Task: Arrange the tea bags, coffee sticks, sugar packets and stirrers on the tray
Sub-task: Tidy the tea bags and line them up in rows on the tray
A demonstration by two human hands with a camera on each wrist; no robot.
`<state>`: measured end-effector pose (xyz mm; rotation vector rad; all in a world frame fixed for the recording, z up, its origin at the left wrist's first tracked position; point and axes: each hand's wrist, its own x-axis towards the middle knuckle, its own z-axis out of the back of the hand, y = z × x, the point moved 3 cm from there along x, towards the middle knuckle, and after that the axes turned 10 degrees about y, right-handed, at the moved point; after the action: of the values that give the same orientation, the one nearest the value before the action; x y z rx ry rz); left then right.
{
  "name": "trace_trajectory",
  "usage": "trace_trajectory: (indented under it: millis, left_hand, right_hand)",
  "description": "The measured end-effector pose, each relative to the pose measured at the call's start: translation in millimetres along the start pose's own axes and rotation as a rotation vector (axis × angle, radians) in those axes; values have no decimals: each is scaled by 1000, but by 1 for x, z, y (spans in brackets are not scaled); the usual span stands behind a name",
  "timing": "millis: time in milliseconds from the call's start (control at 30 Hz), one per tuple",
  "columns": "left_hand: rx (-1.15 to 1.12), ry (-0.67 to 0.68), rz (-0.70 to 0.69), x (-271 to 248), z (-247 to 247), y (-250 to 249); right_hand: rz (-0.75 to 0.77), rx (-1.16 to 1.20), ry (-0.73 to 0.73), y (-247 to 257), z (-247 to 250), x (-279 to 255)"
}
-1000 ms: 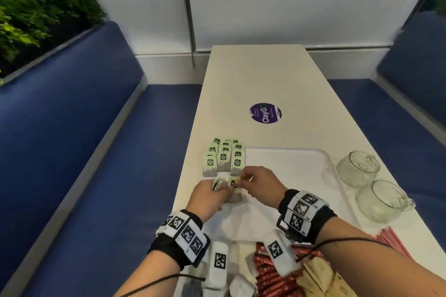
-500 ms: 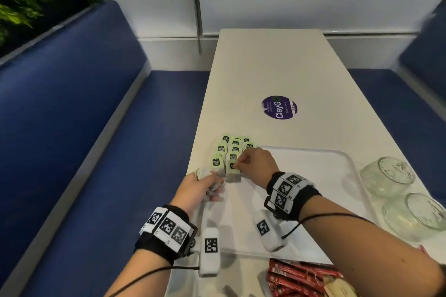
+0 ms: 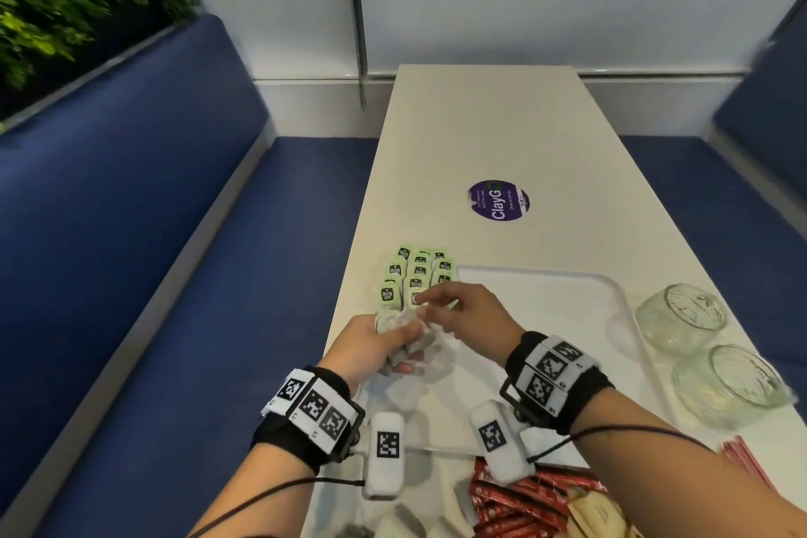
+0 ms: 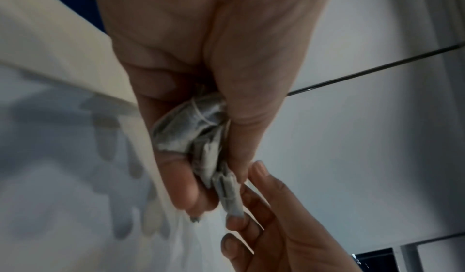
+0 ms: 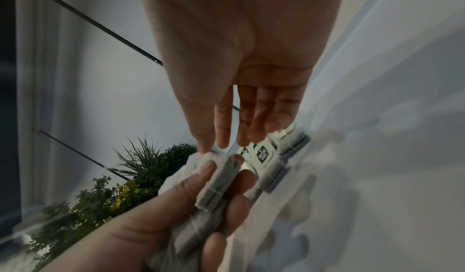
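My left hand [image 3: 371, 347] grips a bundle of grey tea bags [image 3: 408, 334] over the near-left part of the white tray [image 3: 550, 345]. My right hand [image 3: 467, 312] reaches across, and its thumb and forefinger pinch the top end of one tea bag [image 4: 227, 193] that sticks out of the bundle [image 5: 214, 186]. Green-tagged tea bags [image 3: 415, 273] lie in neat rows at the tray's far-left corner, just beyond both hands. Red coffee sticks [image 3: 519, 502], beige sugar packets [image 3: 596, 511] and red stirrers [image 3: 742, 456] lie off the tray near the table's front edge.
Two glass cups [image 3: 681, 319] [image 3: 729, 382] stand right of the tray. A purple round sticker [image 3: 499, 200] marks the white table [image 3: 480, 122] farther back. Blue benches flank the table, with plants behind the left one. More loose tea bags [image 3: 401, 520] lie at the front edge.
Half a second ago my right hand was setting a tea bag down at the rows; it has drawn back to the bundle. My left hand stays beside it with the bundle.
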<state>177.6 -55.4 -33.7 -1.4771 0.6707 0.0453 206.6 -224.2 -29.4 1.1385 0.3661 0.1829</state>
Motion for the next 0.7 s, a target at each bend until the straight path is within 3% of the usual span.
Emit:
trace_trajectory:
  millis: [67, 233, 367, 433, 700]
  left_hand:
    - [42, 48, -8, -3, -11, -6]
    - [108, 90, -66, -13, -30, -10]
    - [108, -146, -39, -14, -31, -2]
    - [144, -197, -67, -14, -37, -2]
    - [260, -165, -137, -12, -50, 3]
  right_hand:
    - [7, -15, 45, -2, 1, -11]
    - [21, -33, -7, -7, 9, -35]
    - [-61, -58, -199, -12, 19, -46]
    - [-83, -81, -227, -10, 20, -50]
    - [-62, -70, -94, -2, 1, -55]
